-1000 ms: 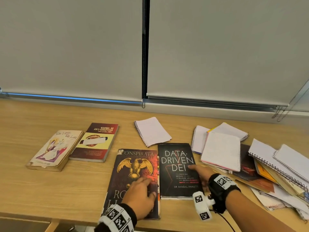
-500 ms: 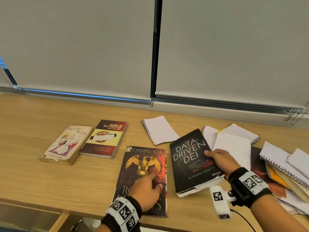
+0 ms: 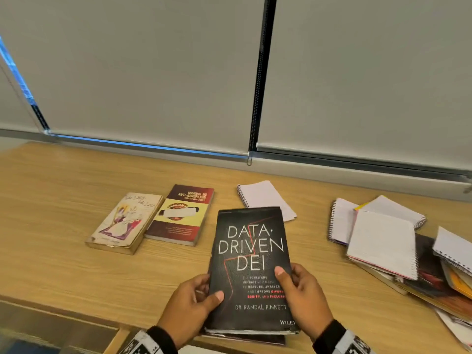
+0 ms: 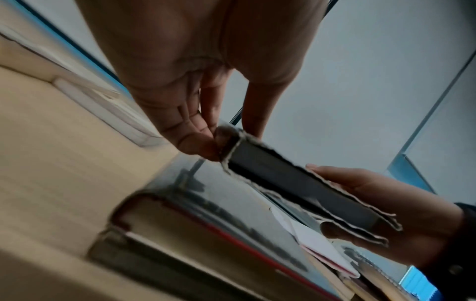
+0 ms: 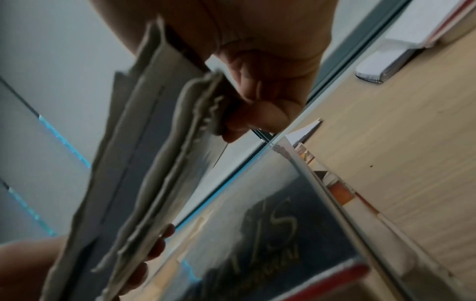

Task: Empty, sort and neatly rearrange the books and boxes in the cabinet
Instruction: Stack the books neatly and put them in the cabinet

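Note:
Both hands hold the black "Data-Driven DEI" book (image 3: 251,267) just above the Conspirata book (image 3: 245,339), which it almost fully hides. My left hand (image 3: 194,302) grips its left edge, thumb on the cover. My right hand (image 3: 302,295) grips the right edge the same way. In the left wrist view the black book's frayed bottom edge (image 4: 296,183) hangs over the Conspirata book (image 4: 206,234); the right wrist view shows the worn black book (image 5: 144,167) above the glossy Conspirata cover (image 5: 270,224).
On the wooden top (image 3: 63,226) lie a pale illustrated book (image 3: 122,223), a maroon and yellow book (image 3: 182,215), and an open spiral notepad (image 3: 263,198). A loose heap of notebooks and books (image 3: 398,241) fills the right side. Roller blinds (image 3: 153,72) close off the back.
The right hand lifted the black book and swung it left over the Conspirata book. The left hand left the Conspirata cover and took the black book's left edge.

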The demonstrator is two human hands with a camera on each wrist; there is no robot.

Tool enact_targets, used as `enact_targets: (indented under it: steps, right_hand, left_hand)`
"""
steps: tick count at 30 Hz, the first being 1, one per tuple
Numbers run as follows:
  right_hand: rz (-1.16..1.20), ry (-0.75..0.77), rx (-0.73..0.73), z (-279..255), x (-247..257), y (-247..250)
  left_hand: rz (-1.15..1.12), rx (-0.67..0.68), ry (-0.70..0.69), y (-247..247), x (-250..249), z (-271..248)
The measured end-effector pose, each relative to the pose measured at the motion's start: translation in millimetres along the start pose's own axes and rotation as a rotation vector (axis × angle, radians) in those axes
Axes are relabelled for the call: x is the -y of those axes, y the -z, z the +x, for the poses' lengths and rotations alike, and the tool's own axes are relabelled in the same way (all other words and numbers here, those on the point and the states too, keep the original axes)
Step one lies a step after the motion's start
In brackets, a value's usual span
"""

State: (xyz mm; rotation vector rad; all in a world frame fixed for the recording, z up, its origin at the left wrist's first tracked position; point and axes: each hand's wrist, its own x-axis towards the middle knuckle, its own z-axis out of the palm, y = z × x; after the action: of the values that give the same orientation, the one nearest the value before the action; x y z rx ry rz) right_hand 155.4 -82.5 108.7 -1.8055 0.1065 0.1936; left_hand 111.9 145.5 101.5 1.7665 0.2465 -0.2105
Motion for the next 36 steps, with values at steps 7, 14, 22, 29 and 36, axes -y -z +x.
enact_targets:
  steps: [7,14,22,29,36]
  right_hand:
    - [-0.472,-0.005,-0.007,5.1,-24.4,-14.8]
    - [-0.642,-0.018,-0.009,-0.7,-24.2,-19.4]
    - [-0.598,-0.013,-0.003,-1.4,-22.9,-17.2]
    - [-0.569,-0.002,0.005,-1.8,-26.5,-16.4]
    - [-0.548,0.014,0.000,-3.4,-27.8,-16.6]
  left_hand:
    - [0.263,-0.008,0.018,7.4,17.5,13.0]
    - [0.409,0.024,-0.036,10.5,19.1,17.6]
    - [0.377,-0.005,-0.041,8.3,24.5,20.9]
    - [0.310,-0.009,-0.024,10.4,28.1,22.5]
    - [0.283,-0.024,0.024,7.8,25.5,21.4]
